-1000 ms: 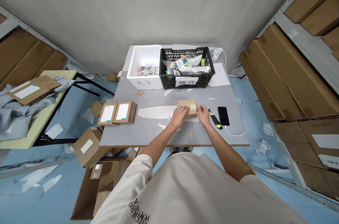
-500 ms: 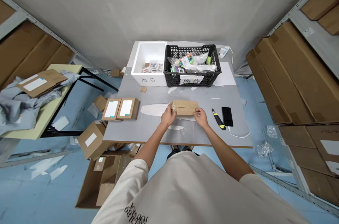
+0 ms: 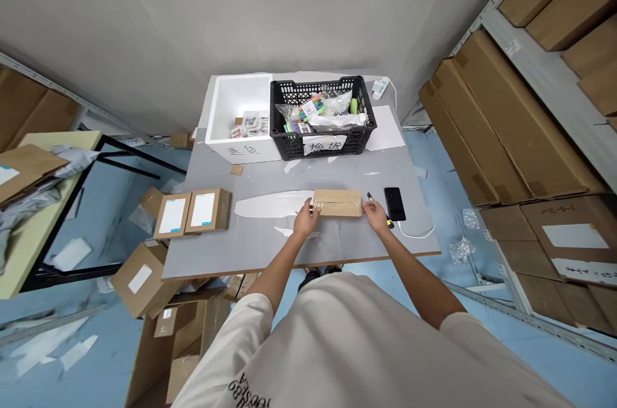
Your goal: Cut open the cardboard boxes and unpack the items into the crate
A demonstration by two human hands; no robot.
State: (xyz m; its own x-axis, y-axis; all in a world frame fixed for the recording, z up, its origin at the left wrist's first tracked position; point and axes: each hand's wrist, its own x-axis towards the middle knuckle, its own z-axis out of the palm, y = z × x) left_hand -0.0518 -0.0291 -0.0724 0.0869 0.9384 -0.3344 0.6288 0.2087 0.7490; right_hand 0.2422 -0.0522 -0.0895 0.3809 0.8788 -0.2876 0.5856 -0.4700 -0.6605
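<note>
A small brown cardboard box (image 3: 337,202) with a taped seam along its top is held between my hands over the grey table. At its left end is my left hand (image 3: 306,218), thumb and fingers closed on the edge. My right hand (image 3: 375,214) grips the opposite end, fingers bent at the corner. Partly hidden beneath my right hand and wrist lies a yellow and black utility knife (image 3: 389,224). To the right of it rests a black phone (image 3: 394,204) with a white cable.
At the table's back stand a white foam box (image 3: 245,150) and a black plastic crate (image 3: 322,144) of bagged goods. Two labelled cartons (image 3: 208,209) sit on the left. Shelving with large cartons (image 3: 501,125) rises at right; an open carton (image 3: 159,356) is on the floor.
The view has turned toward the right, so the table appears shifted left. Box and hands have moved right relative to the table, and my right hand now covers part of the knife.
</note>
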